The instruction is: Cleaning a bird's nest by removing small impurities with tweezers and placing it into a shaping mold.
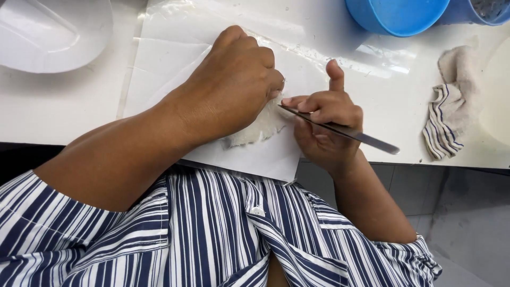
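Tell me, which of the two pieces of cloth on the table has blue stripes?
The crumpled rag at the table's right edge, untouched. The other, a plain whitish piece, lies on the plastic sheet under the left hand.

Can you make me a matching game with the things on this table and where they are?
Things:
1. blue bowl
2. striped cloth
3. thin metal tool
4. white flat lump

Places:
A. held in the right hand
B. crumpled at the right side of the table
C. pressed under the left hand on the plastic sheet
D. at the top edge of the picture, right of the middle

Pairs: 1-D, 2-B, 3-A, 4-C
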